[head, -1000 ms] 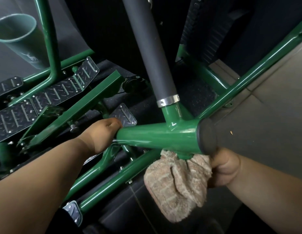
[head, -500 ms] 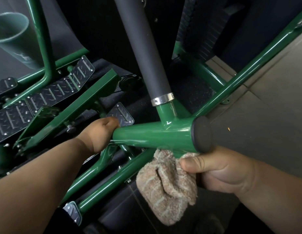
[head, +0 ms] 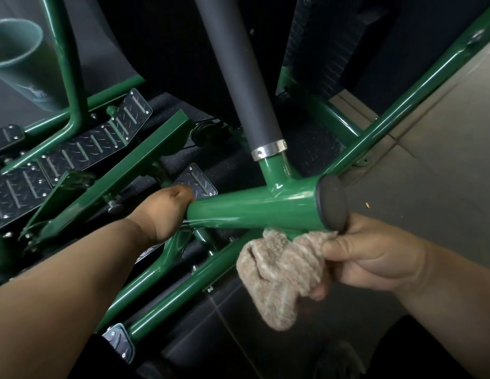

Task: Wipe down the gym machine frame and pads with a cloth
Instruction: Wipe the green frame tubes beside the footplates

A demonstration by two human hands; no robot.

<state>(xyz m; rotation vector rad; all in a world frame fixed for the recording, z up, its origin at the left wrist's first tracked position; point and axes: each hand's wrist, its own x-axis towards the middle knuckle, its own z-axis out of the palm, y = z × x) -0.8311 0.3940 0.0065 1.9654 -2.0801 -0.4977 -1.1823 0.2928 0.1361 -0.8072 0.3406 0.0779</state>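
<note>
Pinching beige terry cloth [head: 279, 272] in my right hand [head: 375, 258], pressed under glossy green frame tube [head: 254, 209] to wipe underside; left hand [head: 164, 212] wraps tube's far end for bracing, I judge.

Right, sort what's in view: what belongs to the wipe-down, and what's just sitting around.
In the job:
cloth, held by the right hand
green frame tube, gripped by the left hand
black foam grip

Just around:
green cup
tread plates
floor
</note>
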